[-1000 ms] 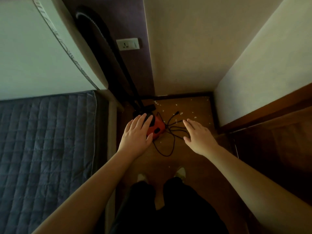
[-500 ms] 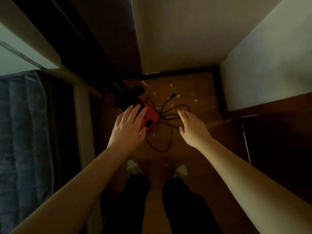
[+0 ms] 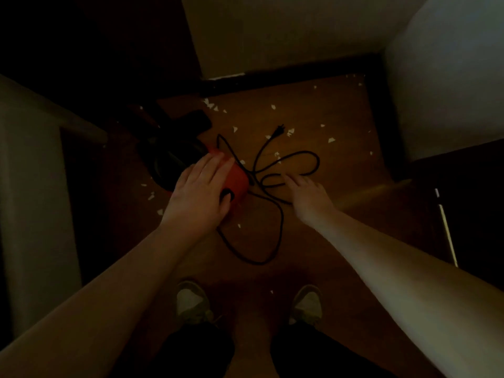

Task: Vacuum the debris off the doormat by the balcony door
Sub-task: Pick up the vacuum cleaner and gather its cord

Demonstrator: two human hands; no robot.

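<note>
Dim brown floor (image 3: pixel 313 241) at twelve o'clock: our left hand (image 3: pixel 197 196), fingers straight, covers the red vacuum body (image 3: pixel 236 184); right hand (image 3: pixel 308 196), fingers relaxed, reaches the black cord (image 3: pixel 272 241).

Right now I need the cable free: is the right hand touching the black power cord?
Cannot tell. In the head view the right hand overlaps the black power cord loops, fingers straight, but the dim frame shows neither contact nor gap.

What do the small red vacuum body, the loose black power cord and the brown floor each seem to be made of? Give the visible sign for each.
Small red vacuum body: probably moulded plastic, going by its smooth, rounded, evenly coloured shell. Loose black power cord: likely rubber or vinyl sheathing, since it lies in soft loops and ends in a plug. Brown floor: looks like wood or wood-look laminate, warm brown and flat with a slight sheen; the dim light leaves this open.
</note>
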